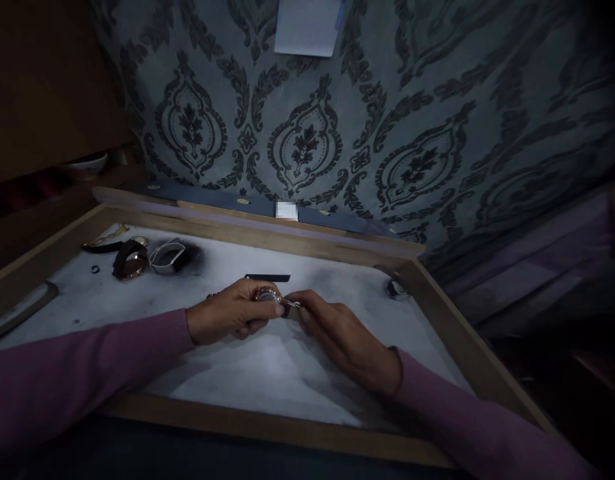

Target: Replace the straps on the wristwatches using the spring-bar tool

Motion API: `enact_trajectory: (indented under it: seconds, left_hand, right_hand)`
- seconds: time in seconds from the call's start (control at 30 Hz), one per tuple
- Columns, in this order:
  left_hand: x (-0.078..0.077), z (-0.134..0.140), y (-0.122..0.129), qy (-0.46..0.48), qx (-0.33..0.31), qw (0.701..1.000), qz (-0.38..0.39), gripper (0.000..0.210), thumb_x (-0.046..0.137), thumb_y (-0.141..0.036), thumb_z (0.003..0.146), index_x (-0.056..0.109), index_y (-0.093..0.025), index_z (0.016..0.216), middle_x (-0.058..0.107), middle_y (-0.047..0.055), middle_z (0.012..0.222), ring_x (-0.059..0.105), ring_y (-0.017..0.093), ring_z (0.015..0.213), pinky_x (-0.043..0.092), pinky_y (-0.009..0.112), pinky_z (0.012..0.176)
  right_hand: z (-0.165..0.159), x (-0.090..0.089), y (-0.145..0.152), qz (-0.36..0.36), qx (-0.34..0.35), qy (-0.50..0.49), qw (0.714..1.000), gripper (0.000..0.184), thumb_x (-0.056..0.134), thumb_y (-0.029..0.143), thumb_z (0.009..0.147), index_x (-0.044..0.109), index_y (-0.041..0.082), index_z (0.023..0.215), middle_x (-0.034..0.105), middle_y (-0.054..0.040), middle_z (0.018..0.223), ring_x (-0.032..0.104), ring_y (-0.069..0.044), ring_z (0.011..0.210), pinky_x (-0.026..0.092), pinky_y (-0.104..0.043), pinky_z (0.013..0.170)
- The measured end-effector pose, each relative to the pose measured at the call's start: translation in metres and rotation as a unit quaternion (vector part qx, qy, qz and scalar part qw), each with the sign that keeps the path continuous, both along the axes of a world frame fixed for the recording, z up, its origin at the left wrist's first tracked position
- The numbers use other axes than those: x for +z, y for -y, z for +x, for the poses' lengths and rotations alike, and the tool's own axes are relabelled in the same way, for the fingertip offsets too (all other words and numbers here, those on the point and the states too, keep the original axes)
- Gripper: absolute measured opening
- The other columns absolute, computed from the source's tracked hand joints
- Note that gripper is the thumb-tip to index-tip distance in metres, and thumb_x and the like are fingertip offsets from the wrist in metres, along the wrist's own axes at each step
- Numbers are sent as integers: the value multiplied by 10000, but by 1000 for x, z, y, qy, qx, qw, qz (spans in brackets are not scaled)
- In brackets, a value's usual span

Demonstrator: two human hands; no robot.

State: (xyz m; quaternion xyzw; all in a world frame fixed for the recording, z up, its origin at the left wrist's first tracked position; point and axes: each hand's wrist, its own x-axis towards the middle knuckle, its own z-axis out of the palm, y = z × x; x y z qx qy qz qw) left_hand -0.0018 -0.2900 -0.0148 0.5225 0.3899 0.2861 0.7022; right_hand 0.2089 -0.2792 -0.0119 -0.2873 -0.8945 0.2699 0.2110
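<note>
My left hand (232, 310) is closed round a wristwatch (268, 295). The round metal case faces up between its thumb and fingers. From the right, my right hand (344, 337) pinches a thin shiny metal tool (290, 303) whose tip meets the edge of the watch case. Whether it is tweezers or another slim tool is hard to make out. A dark flat strip (268, 277) lies just behind the left hand. Both hands are above the white floor of a wooden tray (267, 417).
At the tray's back left lie a brown-strapped watch (130, 260), a grey-strapped watch (168, 257) and a gold-coloured piece (112, 235). Another watch (397, 288) rests by the right wall. A curved band (30, 310) is at the left. Patterned wallpaper (304, 143) rises behind.
</note>
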Motion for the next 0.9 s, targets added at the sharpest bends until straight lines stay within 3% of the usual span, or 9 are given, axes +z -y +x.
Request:
enact_trajectory:
  seconds: [0.17, 0.3, 0.43, 0.57, 0.63, 0.8, 0.9]
  left_hand:
    - [-1, -1, 0, 14, -5, 1000, 6, 192, 591, -329, 840, 490, -174, 787, 396, -91, 477, 272, 38, 365, 168, 185, 363]
    - [-1, -1, -1, 17, -10, 1000, 13, 191, 590, -337, 852, 495, -174, 824, 386, -95, 484, 258, 39, 382, 163, 188, 378]
    - [-2, -1, -2, 12, -4, 1000, 12, 186, 593, -336, 843, 492, -180, 835, 360, -106, 469, 233, 42, 387, 158, 185, 379]
    - [-5, -1, -2, 7, -4, 1000, 6, 222, 621, -350, 816, 478, -180, 815, 380, -105, 482, 234, 36, 391, 152, 180, 374]
    - [-6, 0, -2, 2, -1, 1000, 9, 227, 625, -355, 811, 484, -178, 817, 383, -105, 483, 241, 37, 395, 158, 178, 375]
    - [-6, 1, -1, -5, -5, 1000, 21, 209, 608, -353, 821, 490, -181, 835, 377, -107, 478, 240, 44, 393, 156, 182, 375]
    - [-5, 1, -1, -13, -5, 1000, 19, 197, 598, -340, 826, 476, -186, 811, 373, -106, 488, 236, 44, 393, 155, 184, 376]
  right_hand:
    - [0, 1, -1, -45, -27, -3, 999, 108, 339, 217, 999, 445, 200, 1004, 602, 4, 700, 548, -128, 578, 418, -241, 567]
    - [0, -1, -3, -64, -31, -24, 997, 138, 359, 220, 1007, 455, 208, 910, 618, 10, 663, 588, -131, 603, 432, -239, 599]
    - [0, -2, -5, 15, -66, -34, 997, 151, 398, 219, 1000, 495, 208, 885, 609, -1, 708, 560, -138, 596, 409, -239, 567]
    - [-2, 0, -6, 124, -79, -91, 985, 126, 444, 175, 975, 546, 192, 905, 608, -55, 857, 586, -178, 770, 456, -277, 682]
    - [-3, 3, -4, 159, -88, -114, 977, 121, 481, 153, 955, 564, 184, 873, 571, -53, 845, 568, -176, 764, 452, -274, 671]
    - [-4, 8, 0, 179, -97, -121, 972, 144, 523, 117, 926, 573, 185, 809, 523, -9, 718, 520, -142, 638, 413, -239, 576]
    - [-5, 9, 1, 144, -90, -115, 979, 156, 503, 133, 938, 530, 194, 797, 518, 18, 660, 492, -120, 561, 380, -223, 526]
